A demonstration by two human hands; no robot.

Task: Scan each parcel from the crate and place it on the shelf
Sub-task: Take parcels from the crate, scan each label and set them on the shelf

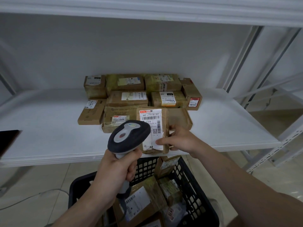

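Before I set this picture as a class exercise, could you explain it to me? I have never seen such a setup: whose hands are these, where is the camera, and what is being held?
There is no machine here. A person wears a camera on the head, looking forward and down, so you see their own two arms. The left hand grips a handheld barcode scanner, aimed at a cardboard parcel whose white shipping label faces it. The right hand holds that parcel at the front edge of a white shelf. Further back lie other taped parcels, packed close together. Below, a black plastic crate holds more parcels.
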